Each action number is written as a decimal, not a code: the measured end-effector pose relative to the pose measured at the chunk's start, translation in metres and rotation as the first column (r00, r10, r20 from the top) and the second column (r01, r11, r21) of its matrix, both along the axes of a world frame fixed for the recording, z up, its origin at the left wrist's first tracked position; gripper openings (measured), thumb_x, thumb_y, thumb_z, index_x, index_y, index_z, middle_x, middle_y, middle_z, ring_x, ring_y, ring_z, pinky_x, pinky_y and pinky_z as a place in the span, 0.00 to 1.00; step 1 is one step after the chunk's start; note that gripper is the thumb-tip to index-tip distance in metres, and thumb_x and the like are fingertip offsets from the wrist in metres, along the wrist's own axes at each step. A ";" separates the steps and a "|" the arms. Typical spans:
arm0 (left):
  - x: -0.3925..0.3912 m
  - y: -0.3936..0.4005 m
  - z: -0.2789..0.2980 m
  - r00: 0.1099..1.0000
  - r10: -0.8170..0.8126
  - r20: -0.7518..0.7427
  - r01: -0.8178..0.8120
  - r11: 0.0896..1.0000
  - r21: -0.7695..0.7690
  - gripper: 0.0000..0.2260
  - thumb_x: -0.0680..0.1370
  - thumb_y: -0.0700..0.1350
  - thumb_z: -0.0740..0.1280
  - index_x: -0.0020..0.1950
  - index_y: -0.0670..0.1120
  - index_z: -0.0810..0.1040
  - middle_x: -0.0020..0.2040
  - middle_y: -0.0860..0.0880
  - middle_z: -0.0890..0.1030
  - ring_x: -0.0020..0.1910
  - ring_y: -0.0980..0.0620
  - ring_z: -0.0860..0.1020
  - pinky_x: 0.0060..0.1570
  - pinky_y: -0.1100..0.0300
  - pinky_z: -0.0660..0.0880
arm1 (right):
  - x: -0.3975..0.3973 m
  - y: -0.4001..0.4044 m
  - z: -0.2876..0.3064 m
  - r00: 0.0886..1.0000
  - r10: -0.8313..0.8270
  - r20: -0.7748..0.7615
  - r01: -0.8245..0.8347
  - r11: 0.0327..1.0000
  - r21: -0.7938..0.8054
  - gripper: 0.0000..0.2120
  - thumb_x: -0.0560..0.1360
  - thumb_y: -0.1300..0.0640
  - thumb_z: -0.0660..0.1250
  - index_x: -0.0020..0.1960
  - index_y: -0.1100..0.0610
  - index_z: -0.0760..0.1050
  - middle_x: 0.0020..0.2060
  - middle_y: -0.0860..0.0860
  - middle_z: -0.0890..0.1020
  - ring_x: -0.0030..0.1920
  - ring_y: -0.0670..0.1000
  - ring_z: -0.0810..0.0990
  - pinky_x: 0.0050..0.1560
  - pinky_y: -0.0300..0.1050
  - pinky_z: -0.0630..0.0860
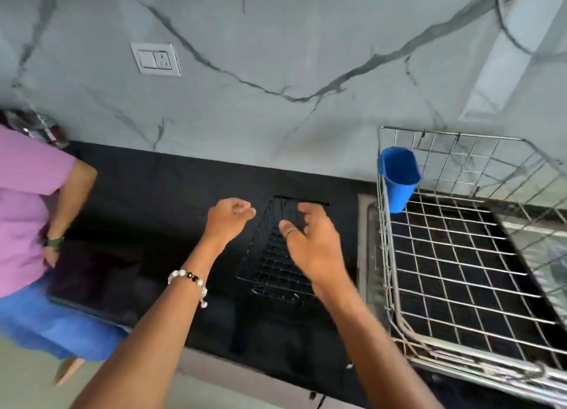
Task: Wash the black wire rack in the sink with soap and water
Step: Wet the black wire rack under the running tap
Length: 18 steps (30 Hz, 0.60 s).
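Black wire rack (pixel 273 255) on glossy counter (pixel 159 187), both hands' fingers (pixel 242 207) spread, empty above it.

One head-worn camera looks forward and steeply down, tilted. It sits close above the black countertop (pixel 147 181), facing the marble wall (pixel 276 55).

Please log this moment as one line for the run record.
stage: reaching | black wire rack: on black countertop, unheld | left hand: open | right hand: open above rack
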<state>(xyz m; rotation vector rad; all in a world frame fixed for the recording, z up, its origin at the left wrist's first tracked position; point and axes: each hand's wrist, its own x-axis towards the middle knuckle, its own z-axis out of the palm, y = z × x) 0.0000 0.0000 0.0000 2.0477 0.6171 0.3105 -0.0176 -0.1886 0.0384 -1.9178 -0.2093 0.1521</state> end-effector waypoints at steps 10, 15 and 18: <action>0.010 0.010 -0.073 0.969 -0.117 -0.218 -0.033 0.814 -0.580 0.16 0.79 0.44 0.68 0.67 0.49 0.74 0.54 0.51 0.80 0.52 0.52 0.76 0.55 0.54 0.71 | 0.017 0.007 -0.097 0.920 -0.245 -0.305 0.215 0.968 -0.128 0.34 0.77 0.63 0.64 0.77 0.56 0.51 0.72 0.56 0.66 0.69 0.55 0.68 0.62 0.44 0.70; 0.015 0.005 -0.087 0.978 -0.140 -0.154 0.008 0.765 -0.644 0.22 0.79 0.36 0.62 0.71 0.55 0.71 0.53 0.54 0.80 0.50 0.54 0.77 0.45 0.60 0.70 | 0.020 0.000 -0.097 0.878 -0.252 -0.406 0.222 0.967 -0.121 0.26 0.75 0.70 0.54 0.71 0.56 0.67 0.62 0.53 0.77 0.51 0.47 0.75 0.46 0.36 0.70; 0.019 0.006 -0.086 0.985 -0.116 -0.129 0.003 0.755 -0.656 0.32 0.76 0.27 0.59 0.73 0.55 0.69 0.62 0.47 0.78 0.52 0.50 0.77 0.42 0.61 0.71 | 0.022 0.001 -0.091 0.866 -0.273 -0.420 0.256 0.962 -0.098 0.29 0.75 0.73 0.53 0.73 0.56 0.64 0.63 0.54 0.74 0.38 0.43 0.74 0.32 0.32 0.72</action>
